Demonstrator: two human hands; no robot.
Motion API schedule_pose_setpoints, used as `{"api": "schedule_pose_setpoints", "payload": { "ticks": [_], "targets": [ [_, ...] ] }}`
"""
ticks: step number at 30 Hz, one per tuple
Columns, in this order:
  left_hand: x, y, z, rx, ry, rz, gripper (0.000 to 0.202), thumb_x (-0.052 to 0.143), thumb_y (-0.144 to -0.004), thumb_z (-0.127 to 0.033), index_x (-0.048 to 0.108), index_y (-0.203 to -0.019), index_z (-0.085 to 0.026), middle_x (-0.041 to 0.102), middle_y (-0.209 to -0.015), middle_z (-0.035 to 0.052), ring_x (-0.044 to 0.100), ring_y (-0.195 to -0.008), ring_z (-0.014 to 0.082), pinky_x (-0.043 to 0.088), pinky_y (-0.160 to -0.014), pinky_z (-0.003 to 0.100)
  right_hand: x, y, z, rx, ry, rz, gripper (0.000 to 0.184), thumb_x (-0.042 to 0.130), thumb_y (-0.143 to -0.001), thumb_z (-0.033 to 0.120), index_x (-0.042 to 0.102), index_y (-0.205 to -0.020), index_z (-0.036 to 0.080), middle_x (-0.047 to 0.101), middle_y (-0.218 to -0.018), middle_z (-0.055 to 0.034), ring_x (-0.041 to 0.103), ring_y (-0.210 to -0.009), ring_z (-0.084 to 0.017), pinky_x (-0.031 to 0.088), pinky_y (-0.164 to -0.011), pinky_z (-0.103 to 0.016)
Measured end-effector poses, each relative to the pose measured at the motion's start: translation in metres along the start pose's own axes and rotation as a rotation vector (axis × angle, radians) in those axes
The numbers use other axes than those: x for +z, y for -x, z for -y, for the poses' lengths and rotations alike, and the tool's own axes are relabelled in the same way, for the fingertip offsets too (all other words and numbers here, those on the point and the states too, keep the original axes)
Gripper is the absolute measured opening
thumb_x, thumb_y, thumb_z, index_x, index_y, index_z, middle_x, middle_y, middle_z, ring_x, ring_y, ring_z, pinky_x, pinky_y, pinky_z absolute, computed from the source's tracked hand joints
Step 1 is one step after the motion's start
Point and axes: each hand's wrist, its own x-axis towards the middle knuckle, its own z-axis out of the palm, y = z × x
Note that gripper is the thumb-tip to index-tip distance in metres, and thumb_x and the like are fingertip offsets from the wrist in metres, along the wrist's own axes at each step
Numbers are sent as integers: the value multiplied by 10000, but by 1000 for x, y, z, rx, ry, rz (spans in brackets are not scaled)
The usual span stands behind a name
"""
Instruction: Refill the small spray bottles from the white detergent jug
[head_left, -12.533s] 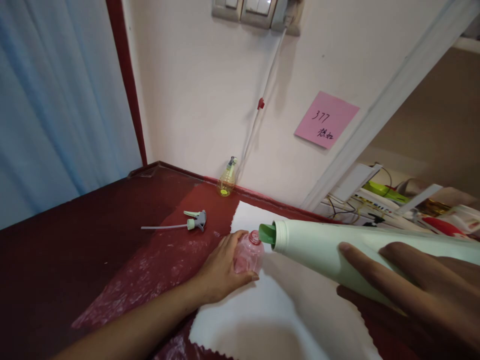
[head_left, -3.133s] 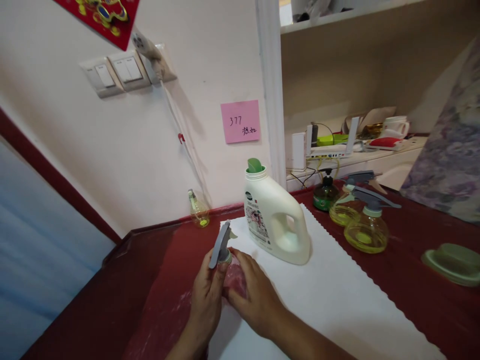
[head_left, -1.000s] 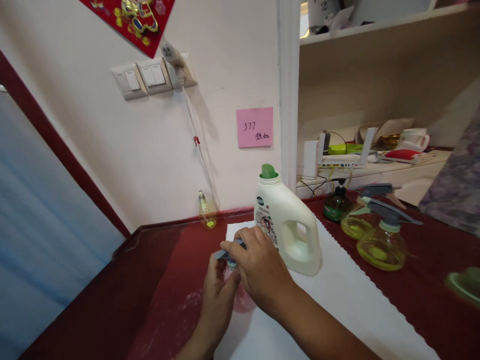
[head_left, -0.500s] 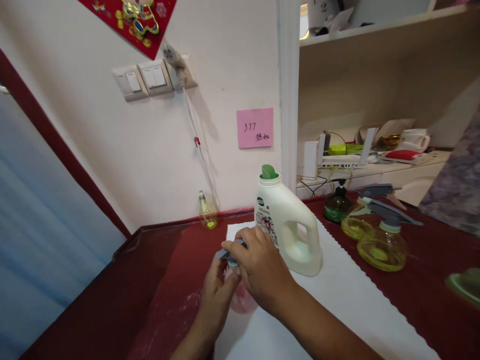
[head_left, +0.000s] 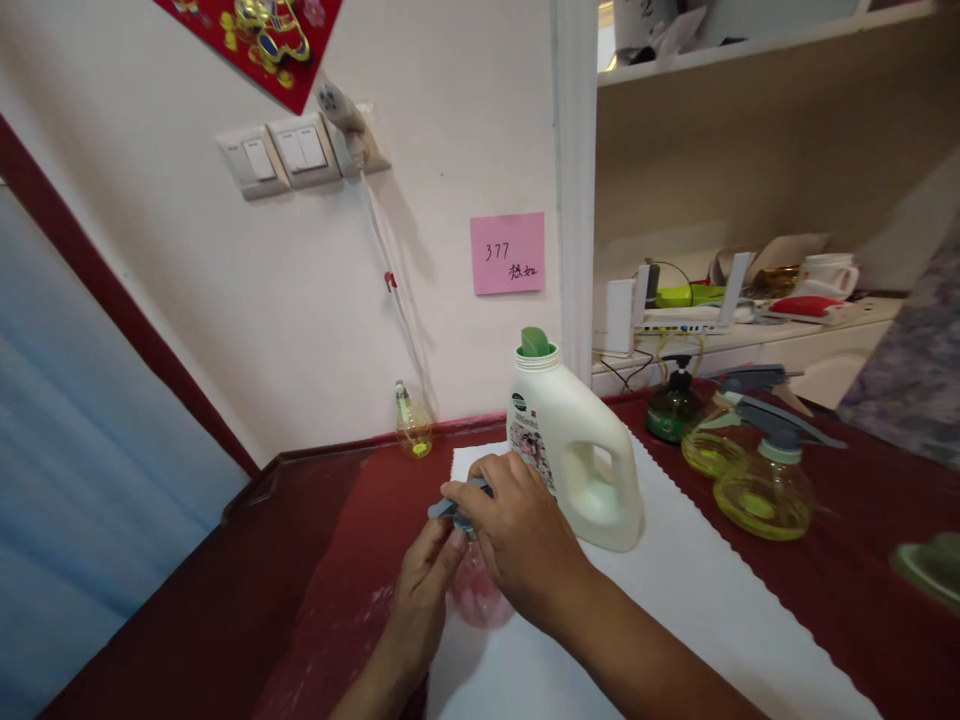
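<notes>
A small round pink bottle point(head_left: 472, 595) stands at the left edge of the white cloth point(head_left: 675, 610). My left hand point(head_left: 421, 590) grips its side. Over the bottle's top, my right hand point(head_left: 517, 535) closes on the grey spray head point(head_left: 444, 508), whose tip sticks out to the left of my fingers. Just behind my right hand stands a white detergent jug point(head_left: 574, 450) with an open green spout.
Two yellow spray bottles point(head_left: 761, 485) and a dark green bottle point(head_left: 671, 410) stand on the red table point(head_left: 187, 610) at the right. A small yellow bottle point(head_left: 411, 430) sits by the wall. A green lid point(head_left: 930, 565) lies at the far right.
Earlier I poured from the jug into the pink bottle; since then the spray head went onto it. Over the last second my hands barely shifted on the bottle and head.
</notes>
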Motion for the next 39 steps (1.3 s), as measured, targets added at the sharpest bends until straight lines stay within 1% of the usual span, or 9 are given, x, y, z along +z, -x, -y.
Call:
{"api": "schedule_pose_setpoints", "payload": {
  "ticks": [5,9,15,17,21,24,28,36,39],
  "targets": [
    [10,-5,-1,125,43,-75,418,780,-852,-396,602,-1195,-239,715,-1135,53,642,-1101,263,487,-933,360,-2,-2,2,24,2,48,404,621,-839,35,708,-1184,226,626,-1047,-99,511,-923,-274,440,-774,-405],
    [12,-6,2,173,24,-86,323,774,-868,-350,598,-1118,-245,716,-1044,23,654,-995,215,497,-881,324,-3,-1,2,21,-7,55,396,622,-839,41,708,-1183,217,624,-1047,-99,512,-934,-276,448,-789,-412],
    [-1,-2,3,37,61,-4,329,675,-938,-417,683,-1195,-212,713,-1197,91,638,-1126,275,490,-964,379,-2,-1,0,11,14,33,396,583,-859,42,704,-1190,224,632,-1061,-99,513,-932,-271,438,-774,-403],
    [-2,-2,3,11,55,-2,330,658,-947,-426,694,-1191,-207,714,-1203,98,643,-1116,276,489,-960,382,-2,-1,0,9,19,25,381,575,-868,44,707,-1176,226,631,-1057,-97,515,-932,-271,437,-774,-402],
    [5,-3,0,115,46,-38,373,758,-872,-413,670,-1181,-223,711,-1174,81,641,-1108,267,482,-968,373,-3,-2,2,9,4,44,375,637,-847,60,705,-1178,224,626,-1053,-94,513,-936,-272,444,-786,-407],
    [11,-6,-1,175,62,-66,340,782,-857,-368,637,-1137,-242,714,-1100,48,649,-1041,233,493,-906,337,-4,-2,2,20,15,57,363,630,-862,59,706,-1176,225,626,-1046,-92,509,-929,-269,447,-788,-407],
    [9,-7,0,178,53,-38,279,760,-880,-345,635,-1100,-226,711,-1031,38,639,-953,208,483,-860,316,-3,-2,1,17,14,56,392,652,-844,51,703,-1188,231,625,-1051,-88,512,-926,-266,452,-784,-405],
    [4,-6,5,151,62,-20,305,739,-902,-361,634,-1158,-232,706,-1167,64,644,-1030,222,482,-913,341,-3,-2,1,3,32,52,354,639,-878,79,716,-1190,228,645,-1027,-100,545,-909,-284,495,-761,-435],
    [7,-7,4,163,53,-42,313,751,-891,-366,637,-1154,-240,718,-1139,58,655,-1047,229,487,-924,347,-5,-1,-2,-34,0,29,455,579,-891,35,673,-1290,234,668,-1154,-112,570,-1001,-300,521,-839,-472]
  ]
}}
